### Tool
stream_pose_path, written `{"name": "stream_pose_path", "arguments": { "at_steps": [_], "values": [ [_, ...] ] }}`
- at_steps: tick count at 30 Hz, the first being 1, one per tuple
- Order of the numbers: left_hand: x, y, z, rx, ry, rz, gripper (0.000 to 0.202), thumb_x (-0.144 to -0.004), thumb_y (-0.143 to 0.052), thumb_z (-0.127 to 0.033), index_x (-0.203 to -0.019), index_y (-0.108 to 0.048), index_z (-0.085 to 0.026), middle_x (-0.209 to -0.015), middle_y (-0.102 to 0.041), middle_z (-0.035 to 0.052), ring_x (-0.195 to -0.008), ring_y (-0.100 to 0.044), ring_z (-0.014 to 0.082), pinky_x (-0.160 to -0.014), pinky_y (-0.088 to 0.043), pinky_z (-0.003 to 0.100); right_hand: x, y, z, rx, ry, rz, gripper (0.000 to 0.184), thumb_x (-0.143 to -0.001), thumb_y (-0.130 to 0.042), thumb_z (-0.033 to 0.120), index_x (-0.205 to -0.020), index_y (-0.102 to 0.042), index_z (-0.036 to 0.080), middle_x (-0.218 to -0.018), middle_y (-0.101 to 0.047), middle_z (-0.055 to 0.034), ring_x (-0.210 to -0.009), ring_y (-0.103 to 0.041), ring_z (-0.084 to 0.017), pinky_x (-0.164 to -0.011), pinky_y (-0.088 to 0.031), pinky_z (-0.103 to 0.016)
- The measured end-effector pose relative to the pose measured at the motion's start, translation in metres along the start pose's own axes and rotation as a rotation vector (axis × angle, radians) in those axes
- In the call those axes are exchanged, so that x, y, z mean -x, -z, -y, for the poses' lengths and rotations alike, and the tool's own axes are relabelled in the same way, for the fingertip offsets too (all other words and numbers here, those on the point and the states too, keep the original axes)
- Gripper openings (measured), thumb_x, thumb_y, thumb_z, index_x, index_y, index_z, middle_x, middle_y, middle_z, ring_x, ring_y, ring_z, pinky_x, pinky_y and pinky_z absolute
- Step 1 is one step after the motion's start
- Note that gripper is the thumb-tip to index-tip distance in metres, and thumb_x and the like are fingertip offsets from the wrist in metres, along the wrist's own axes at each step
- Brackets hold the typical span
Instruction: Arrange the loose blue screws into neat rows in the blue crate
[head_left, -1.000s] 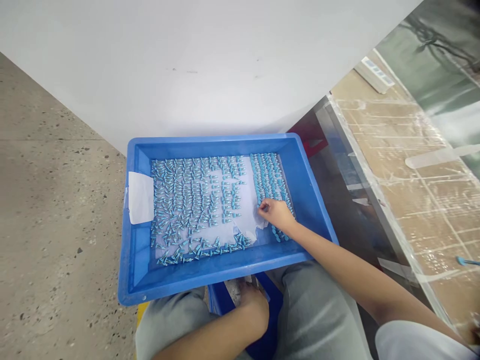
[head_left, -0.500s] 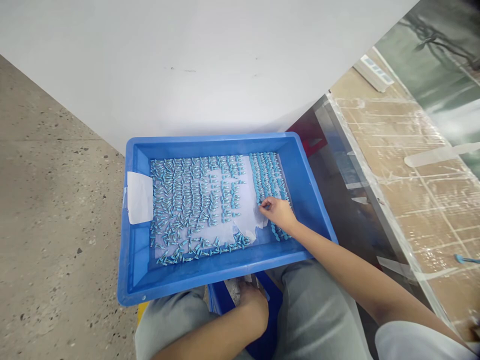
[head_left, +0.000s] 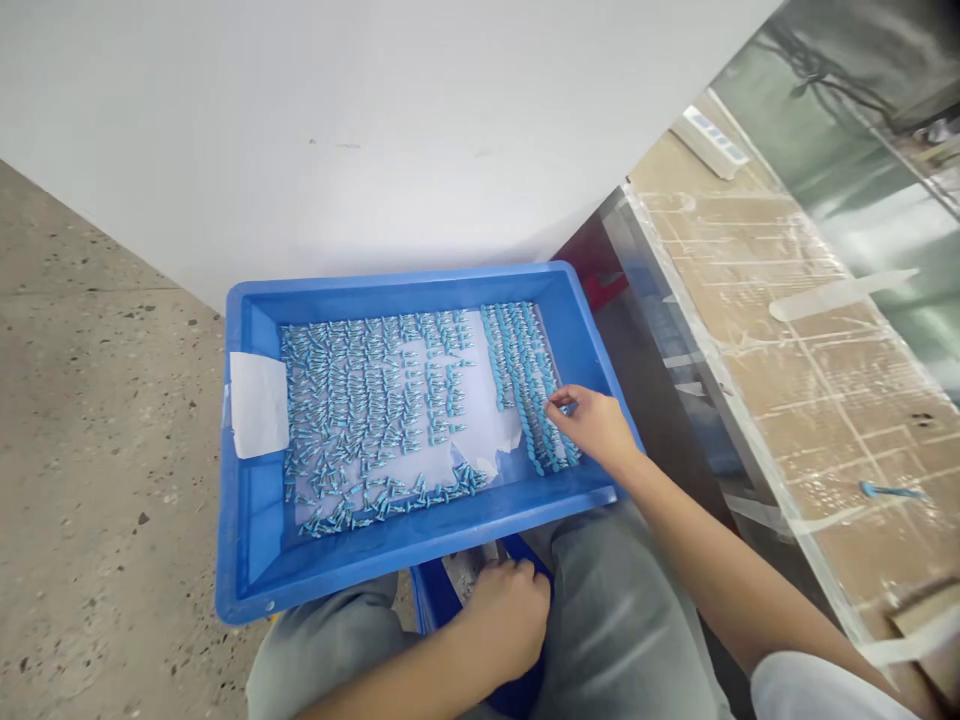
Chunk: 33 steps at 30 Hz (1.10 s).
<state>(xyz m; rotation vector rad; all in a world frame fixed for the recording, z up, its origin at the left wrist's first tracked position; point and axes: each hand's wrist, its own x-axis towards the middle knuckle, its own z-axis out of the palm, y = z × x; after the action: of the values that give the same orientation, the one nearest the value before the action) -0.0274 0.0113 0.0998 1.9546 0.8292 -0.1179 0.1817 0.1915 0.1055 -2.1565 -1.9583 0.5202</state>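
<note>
A blue plastic tray point(head_left: 420, 545) holds many small blue pieces with thin, pale shafts. Loose rows of these pieces point(head_left: 352, 385) cover its left and middle, while tighter rows point(head_left: 517, 350) stand at the right. Over the tight rows is my right hand point(head_left: 594, 422), thumb and fingertips pinched together close to the pieces. Whatever may be in that pinch is too small to make out. Below the tray's near wall, between the knees, my left hand point(head_left: 510, 612) is closed, knuckles up, at a blue container point(head_left: 435, 595). Its fingertips are hidden.
White paper point(head_left: 259, 405) hangs over the tray's left wall. A white panel point(head_left: 375, 130) stands right behind the tray. On the right, a cardboard-covered surface point(head_left: 757, 300) under clear film carries a blue piece point(head_left: 890, 490) and a white strip-shaped object point(head_left: 709, 142).
My right hand has moved right, from the left edge of the tight rows to above them. My left hand has risen out of the container, showing more knuckles. The view has shifted slightly.
</note>
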Motion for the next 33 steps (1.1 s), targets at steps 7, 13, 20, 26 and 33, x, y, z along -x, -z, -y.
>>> {"name": "stream_pose_path", "arguments": {
  "at_steps": [7, 13, 20, 26, 33],
  "values": [
    [0.000, 0.084, 0.013, 0.464, 0.105, -0.572, 0.029, -0.090, -0.046, -0.017, -0.108, -0.068, -0.023, -0.101, -0.070, 0.0055, -0.084, -0.066, 0.0158, -0.081, -0.054, 0.029, 0.100, 0.044, -0.027, -0.129, -0.095, -0.052, 0.029, -0.086, -0.058, 0.047, -0.087, -0.073, 0.021, -0.065, -0.067, 0.0016, -0.049, -0.054, -0.010, -0.053, -0.041, -0.023],
    [-0.098, 0.115, 0.066, 0.208, 0.292, -0.790, 0.032, -0.083, -0.059, -0.018, -0.116, -0.060, -0.016, -0.106, -0.065, 0.0112, -0.087, -0.066, 0.0205, -0.089, -0.052, 0.036, 0.196, 0.031, -0.042, -0.075, 0.013, -0.189, 0.021, -0.092, -0.056, 0.037, -0.089, -0.071, 0.022, -0.076, -0.070, 0.0015, -0.054, -0.058, -0.009, -0.055, -0.045, -0.022],
    [-0.144, 0.102, 0.093, 0.084, 0.290, -0.773, 0.030, -0.081, -0.066, -0.022, -0.108, -0.054, -0.018, -0.109, -0.060, 0.0099, -0.094, -0.063, 0.0209, -0.090, -0.049, 0.035, 0.239, 0.007, -0.053, -0.060, 0.214, -0.343, 0.011, -0.091, -0.059, 0.022, -0.087, -0.069, 0.019, -0.061, -0.052, 0.0023, -0.057, -0.051, -0.011, -0.059, -0.043, -0.024],
    [-0.154, 0.110, 0.089, -0.054, 0.304, -0.741, 0.023, -0.084, -0.066, -0.031, -0.103, -0.056, -0.021, -0.104, -0.063, 0.0064, -0.094, -0.063, 0.0214, -0.086, -0.047, 0.033, 0.228, 0.006, -0.052, -0.077, 0.205, -0.410, 0.011, -0.091, -0.060, 0.021, -0.082, -0.066, 0.019, -0.060, -0.047, 0.0030, -0.055, -0.047, -0.010, -0.056, -0.038, -0.024],
    [-0.163, 0.110, 0.085, -0.102, 0.405, -0.746, 0.016, -0.087, -0.063, -0.034, -0.097, -0.057, -0.023, -0.098, -0.066, 0.0036, -0.090, -0.063, 0.0204, -0.079, -0.044, 0.031, 0.227, 0.007, -0.053, -0.075, 0.202, -0.434, 0.010, -0.091, -0.061, 0.021, -0.083, -0.067, 0.019, -0.060, -0.045, 0.0038, -0.055, -0.046, -0.010, -0.056, -0.036, -0.025]
  ]
}}
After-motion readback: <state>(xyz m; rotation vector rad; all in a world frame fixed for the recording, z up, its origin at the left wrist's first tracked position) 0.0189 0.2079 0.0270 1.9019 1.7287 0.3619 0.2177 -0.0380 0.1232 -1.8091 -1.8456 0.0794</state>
